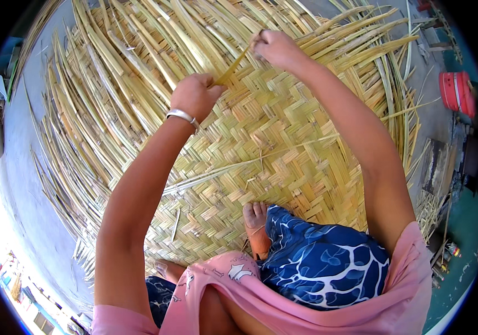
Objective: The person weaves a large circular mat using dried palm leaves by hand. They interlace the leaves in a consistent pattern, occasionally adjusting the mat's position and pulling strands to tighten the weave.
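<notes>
A large mat (283,139) of flat, pale yellow-green strips in a zigzag weave spreads beneath me. Beyond its woven part, long loose strips (133,61) fan out toward the far side and the left. My left hand (195,95), with a silver bangle at the wrist, is closed on the near end of a narrow yellowish strip (230,72). Farther off and to the right, my right hand (275,49) pinches the other end. Between the two hands the strip runs taut and slanting, just above the mat's unwoven edge.
My bare foot (256,218) rests on the mat near my knee. A thin loose strip (216,174) lies across the weave. At the far right sits a red container (455,93), with bottles (450,250) lower down. Grey floor (32,184) shows at the left.
</notes>
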A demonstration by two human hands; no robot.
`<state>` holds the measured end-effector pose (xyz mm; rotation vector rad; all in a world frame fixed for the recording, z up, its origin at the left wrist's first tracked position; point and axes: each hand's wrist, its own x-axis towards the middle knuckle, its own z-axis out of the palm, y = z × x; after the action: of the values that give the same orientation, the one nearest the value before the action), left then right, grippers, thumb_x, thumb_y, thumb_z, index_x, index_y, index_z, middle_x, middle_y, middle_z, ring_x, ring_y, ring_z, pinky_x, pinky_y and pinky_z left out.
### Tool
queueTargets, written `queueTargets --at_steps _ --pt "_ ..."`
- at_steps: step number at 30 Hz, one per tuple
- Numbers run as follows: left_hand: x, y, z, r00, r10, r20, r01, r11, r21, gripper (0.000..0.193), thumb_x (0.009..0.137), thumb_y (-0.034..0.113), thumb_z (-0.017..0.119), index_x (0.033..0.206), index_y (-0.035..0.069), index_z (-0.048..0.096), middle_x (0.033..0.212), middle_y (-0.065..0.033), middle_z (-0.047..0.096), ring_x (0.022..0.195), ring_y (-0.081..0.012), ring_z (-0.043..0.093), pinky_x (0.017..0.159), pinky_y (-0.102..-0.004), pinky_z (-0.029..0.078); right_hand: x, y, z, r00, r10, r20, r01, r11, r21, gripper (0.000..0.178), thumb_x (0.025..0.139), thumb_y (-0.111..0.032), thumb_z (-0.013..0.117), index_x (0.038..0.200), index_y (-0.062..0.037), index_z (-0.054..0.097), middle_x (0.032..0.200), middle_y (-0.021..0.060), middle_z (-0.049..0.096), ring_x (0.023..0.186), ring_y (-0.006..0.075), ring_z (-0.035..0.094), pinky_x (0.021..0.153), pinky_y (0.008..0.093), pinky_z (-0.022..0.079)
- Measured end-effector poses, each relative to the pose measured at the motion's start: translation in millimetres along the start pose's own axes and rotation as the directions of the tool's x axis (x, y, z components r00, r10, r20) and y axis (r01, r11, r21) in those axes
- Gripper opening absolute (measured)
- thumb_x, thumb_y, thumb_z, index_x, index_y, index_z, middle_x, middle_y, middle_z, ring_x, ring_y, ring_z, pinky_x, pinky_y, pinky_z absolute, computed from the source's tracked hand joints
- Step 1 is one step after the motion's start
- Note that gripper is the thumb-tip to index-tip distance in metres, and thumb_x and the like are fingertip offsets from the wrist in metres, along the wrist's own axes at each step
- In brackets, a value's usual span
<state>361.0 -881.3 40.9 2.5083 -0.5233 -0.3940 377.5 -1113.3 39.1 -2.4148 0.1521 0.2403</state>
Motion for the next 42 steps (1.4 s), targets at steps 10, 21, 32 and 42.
queueTargets --at_steps 10,21,32,42 --pt "10 -34 8 0.84 -0.539 -0.066 0.394 0.688 -0.61 0.029 0.076 0.026 0.059 0.087 0.0 0.062 0.069 -0.0185 0.062 0.06 -0.0272 0.062 0.062 -0.0366 0.05 79 -11 10 0.978 -0.205 0.027 0.206 0.957 -0.206 0.035 0.082 -0.024 0.061 0.112 -0.0062 0.06 0.103 0.0146 0.064 0.09 0.0292 0.063 0.08 0.0358 0.049" --pt "42 -37 1 0.951 -0.306 0.045 0.298 0.867 -0.401 0.031 0.08 0.013 0.052 0.099 -0.012 0.054 0.08 -0.0221 0.066 0.07 -0.0254 0.069 0.07 -0.0324 0.053 47 -33 -13 0.954 -0.269 -0.136 0.231 0.942 -0.245 0.037 0.07 -0.029 0.063 0.094 -0.0012 0.06 0.09 0.0243 0.062 0.088 0.0386 0.06 0.078 0.0445 0.047" --pt "43 -45 -12 0.907 -0.327 0.266 0.414 0.573 -0.707 0.029 0.082 0.006 0.053 0.11 -0.002 0.052 0.082 -0.0078 0.062 0.076 -0.0168 0.065 0.053 -0.0252 0.049 47 -11 0 0.96 -0.279 -0.033 0.211 0.794 -0.57 0.03 0.075 -0.03 0.061 0.089 -0.0039 0.059 0.081 0.0209 0.063 0.076 0.0361 0.063 0.065 0.0453 0.05" --pt "33 -55 3 0.941 -0.216 0.261 0.216 -0.212 -0.953 0.016 0.09 0.008 0.044 0.102 0.001 0.049 0.098 -0.0151 0.059 0.089 -0.0282 0.059 0.072 -0.0403 0.049 38 -23 4 0.85 -0.525 -0.031 0.369 0.637 -0.677 0.017 0.082 -0.023 0.058 0.094 -0.0108 0.058 0.085 0.0094 0.059 0.072 0.0281 0.063 0.059 0.0418 0.051"
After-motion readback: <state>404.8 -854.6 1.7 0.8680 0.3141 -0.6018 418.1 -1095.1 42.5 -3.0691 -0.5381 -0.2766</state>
